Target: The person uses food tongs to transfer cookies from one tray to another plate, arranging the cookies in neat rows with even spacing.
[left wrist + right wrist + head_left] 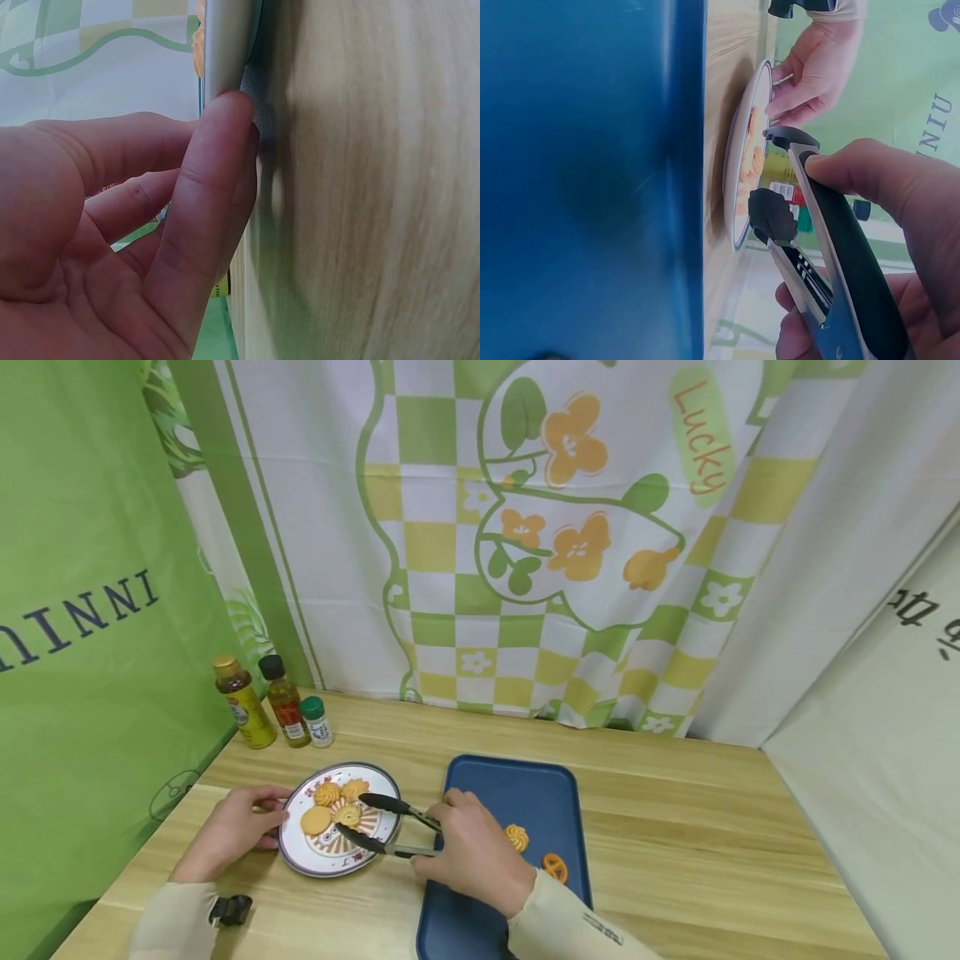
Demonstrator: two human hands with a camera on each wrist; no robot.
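Note:
My left hand (238,827) pinches the left rim of a round white plate (333,862) with a dark blue edge; the left wrist view shows its fingertips at the plate's side. Several cookies lie on the plate, among them a smooth round cookie (316,820) and a swirl cookie (347,815). Metal tongs (411,852) with black tips are gripped in my right hand (476,852). Their two tips are spread apart over the plate, on either side of that swirl cookie. In the right wrist view nothing shows between the tips of the tongs.
A dark blue tray (510,768) lies right of the plate, partly under my right arm. On it are another swirl cookie (516,837) and a pretzel (555,867). A yellow-labelled bottle (247,710), a black-capped bottle (287,706) and a green-capped jar (317,723) stand at the back left.

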